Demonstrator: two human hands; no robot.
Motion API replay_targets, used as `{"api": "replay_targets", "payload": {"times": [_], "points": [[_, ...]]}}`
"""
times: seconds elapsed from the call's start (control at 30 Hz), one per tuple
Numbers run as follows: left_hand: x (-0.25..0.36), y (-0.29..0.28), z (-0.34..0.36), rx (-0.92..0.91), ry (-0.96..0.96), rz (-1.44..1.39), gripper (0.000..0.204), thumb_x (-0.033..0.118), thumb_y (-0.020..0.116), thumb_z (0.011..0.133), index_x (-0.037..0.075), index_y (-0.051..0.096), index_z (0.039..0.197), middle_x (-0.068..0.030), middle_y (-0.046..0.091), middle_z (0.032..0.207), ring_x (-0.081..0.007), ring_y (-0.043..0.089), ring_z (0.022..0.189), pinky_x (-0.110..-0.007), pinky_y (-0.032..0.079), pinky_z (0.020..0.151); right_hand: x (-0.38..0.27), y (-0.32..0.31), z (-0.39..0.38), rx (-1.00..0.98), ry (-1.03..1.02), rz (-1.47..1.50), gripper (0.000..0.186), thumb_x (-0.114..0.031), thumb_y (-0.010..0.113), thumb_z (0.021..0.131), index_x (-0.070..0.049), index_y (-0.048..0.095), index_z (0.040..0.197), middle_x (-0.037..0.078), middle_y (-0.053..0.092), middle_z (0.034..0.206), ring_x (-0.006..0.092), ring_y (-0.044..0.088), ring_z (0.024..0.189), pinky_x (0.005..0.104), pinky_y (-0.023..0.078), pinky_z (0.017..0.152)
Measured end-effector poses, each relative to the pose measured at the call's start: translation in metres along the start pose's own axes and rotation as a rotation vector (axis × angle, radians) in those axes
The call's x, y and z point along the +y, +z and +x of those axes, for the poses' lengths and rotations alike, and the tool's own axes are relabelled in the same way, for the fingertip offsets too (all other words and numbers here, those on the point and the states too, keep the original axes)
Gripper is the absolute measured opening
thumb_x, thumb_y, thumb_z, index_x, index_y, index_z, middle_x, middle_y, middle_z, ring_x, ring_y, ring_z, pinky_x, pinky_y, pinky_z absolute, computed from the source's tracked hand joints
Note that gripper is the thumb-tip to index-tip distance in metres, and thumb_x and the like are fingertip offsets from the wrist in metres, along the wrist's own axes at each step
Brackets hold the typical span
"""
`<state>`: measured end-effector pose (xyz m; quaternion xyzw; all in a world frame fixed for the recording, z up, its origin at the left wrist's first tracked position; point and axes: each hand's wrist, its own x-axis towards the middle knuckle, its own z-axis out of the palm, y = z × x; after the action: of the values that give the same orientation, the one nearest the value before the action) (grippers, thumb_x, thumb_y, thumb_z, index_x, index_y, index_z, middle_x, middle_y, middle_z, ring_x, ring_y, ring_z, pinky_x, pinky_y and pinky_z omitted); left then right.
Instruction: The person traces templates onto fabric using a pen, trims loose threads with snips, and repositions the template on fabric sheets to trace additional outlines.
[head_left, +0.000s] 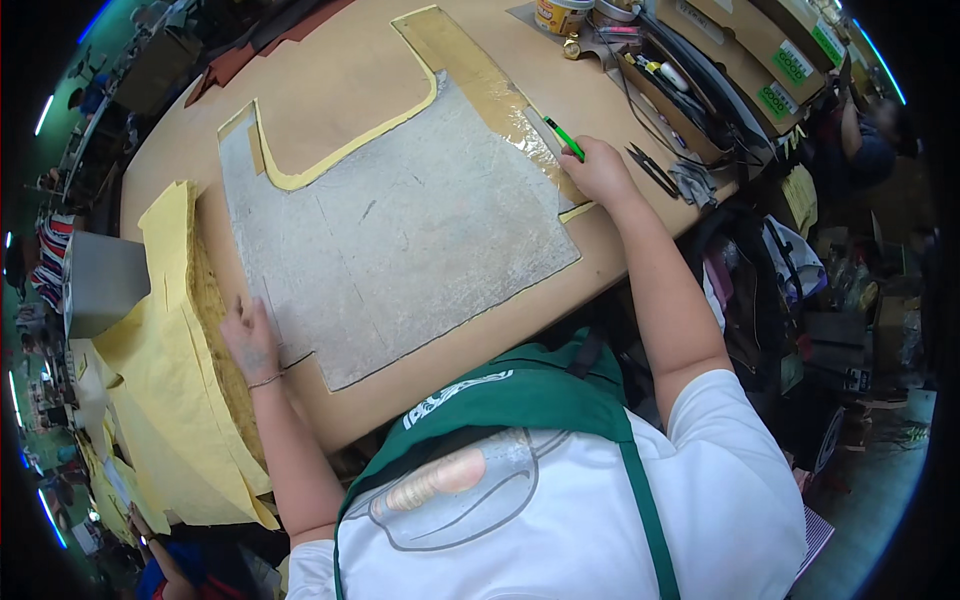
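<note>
Sheet (400, 240), grey, mottled and deeply notched along its far edge, is lying flat on the tan tabletop (330, 120) in front of the person. A yellow layer is showing as a border along the notch, and a glossy brown strip is covering part of the right-hand arm of the sheet. The right hand (603, 173) is positioning itself at the sheet's right edge; its fingers are grasping a green pen (563, 136), whose dark end is pointing away from the person. The left hand (249, 342) is resting beside the sheet's left edge, near the lower corner; its fingers are extending loosely and are gripping nothing, and whether they are pressing on the edge cannot be told. Yellow sheeting (165, 370) is hanging to the left of that hand, with a grey bin (105, 285) standing behind it. To the right of the right hand, a dark pointed tool (653, 172) is lying beside a crumpled grey cloth (694, 184). Beyond these, a cardboard tray (672, 113) is holding assorted small items.
</note>
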<state>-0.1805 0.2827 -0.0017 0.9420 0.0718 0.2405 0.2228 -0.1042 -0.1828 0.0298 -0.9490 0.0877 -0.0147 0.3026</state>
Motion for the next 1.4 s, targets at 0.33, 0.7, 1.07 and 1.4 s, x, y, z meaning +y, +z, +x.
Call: {"api": "replay_targets", "payload": {"times": [0.33, 0.7, 1.07, 1.4], "points": [[-0.016, 0.002, 0.008, -0.192, -0.564, -0.401, 0.048, 0.031, 0.058, 0.079, -0.004, 0.050, 0.110, -0.0079, 0.055, 0.079, -0.0175, 0.052, 0.077, -0.029, 0.042, 0.071, -0.009, 0.007, 0.014, 0.026, 0.080, -0.166, 0.034, -0.029, 0.061, 0.072, 0.001, 0.058, 0.086, 0.017, 0.060, 0.085, 0.0305, 0.057, 0.083, 0.0355, 0.045, 0.074], [-0.027, -0.034, 0.037, -0.354, -0.777, -0.993, 0.046, 0.030, 0.056, 0.080, -0.002, 0.048, 0.111, -0.0113, 0.051, 0.112, -0.0204, 0.049, 0.100, -0.031, 0.038, 0.086, -0.014, -0.004, 0.039, -0.429, 0.289, 0.365, 0.026, -0.026, 0.059, 0.079, -0.001, 0.059, 0.083, 0.003, 0.054, 0.069, 0.0092, 0.048, 0.056, 0.0221, 0.040, 0.051], [-0.042, -0.020, 0.034, -0.347, -0.798, -0.860, 0.055, 0.031, 0.056, 0.080, -0.006, 0.042, 0.118, -0.0146, 0.048, 0.117, -0.0210, 0.045, 0.107, -0.031, 0.033, 0.092, -0.030, 0.005, 0.048, -0.442, 0.194, 0.120, 0.028, -0.025, 0.062, 0.076, 0.001, 0.059, 0.085, 0.005, 0.055, 0.067, 0.0107, 0.048, 0.051, 0.0243, 0.041, 0.049], [-0.035, -0.016, 0.030, -0.197, -0.842, -0.803, 0.052, 0.032, 0.058, 0.078, -0.003, 0.046, 0.114, -0.0133, 0.050, 0.113, -0.0212, 0.047, 0.102, -0.033, 0.036, 0.090, -0.035, 0.003, 0.038, -0.458, 0.170, 0.255, 0.034, -0.026, 0.064, 0.075, 0.003, 0.054, 0.091, 0.006, 0.054, 0.072, 0.0112, 0.049, 0.053, 0.0253, 0.041, 0.051]]}}
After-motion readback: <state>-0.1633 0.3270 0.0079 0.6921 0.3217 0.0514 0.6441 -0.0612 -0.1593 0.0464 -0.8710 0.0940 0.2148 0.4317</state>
